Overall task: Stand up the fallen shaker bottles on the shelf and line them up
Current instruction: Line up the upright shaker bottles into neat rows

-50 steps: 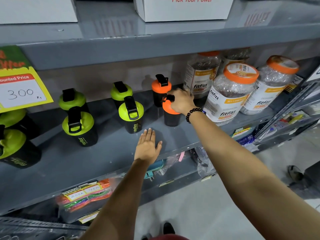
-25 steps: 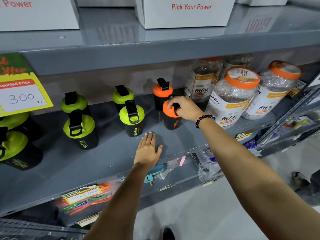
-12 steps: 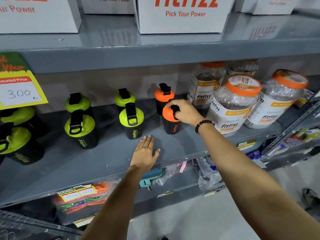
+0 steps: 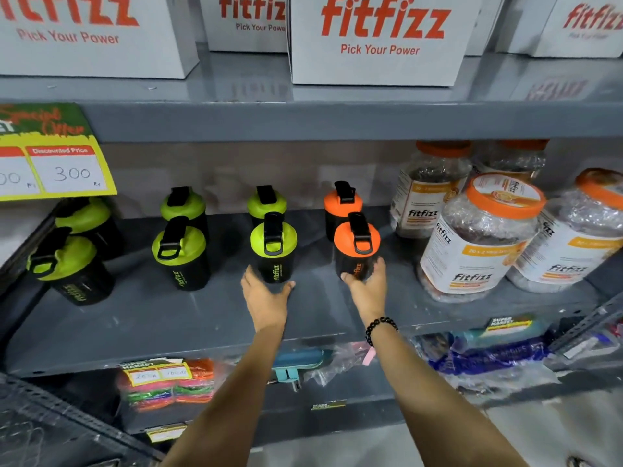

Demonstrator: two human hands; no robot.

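Several black shaker bottles stand upright in two rows on the grey shelf point(image 4: 202, 318). My left hand point(image 4: 266, 299) cups the base of the front green-lid shaker bottle point(image 4: 273, 246), fingers on its left, thumb on its right. Around the base of the front orange-lid shaker bottle point(image 4: 357, 242) sits my right hand point(image 4: 367, 289), which wears a black bead bracelet. Behind these stand another orange-lid bottle point(image 4: 342, 203) and a green-lid bottle point(image 4: 266, 202). More green-lid bottles point(image 4: 178, 252) stand to the left.
Big clear jars with orange lids point(image 4: 482, 237) crowd the shelf's right end, close to the orange bottle. White boxes point(image 4: 377, 38) fill the upper shelf. A yellow price sign point(image 4: 57, 160) hangs at left. Packets point(image 4: 168, 382) lie on the lower shelf.
My right hand left the orange bottle's lid and dropped to its base. My left hand lifted off the shelf and closed around the green-lid bottle's base. The view tilted upward.
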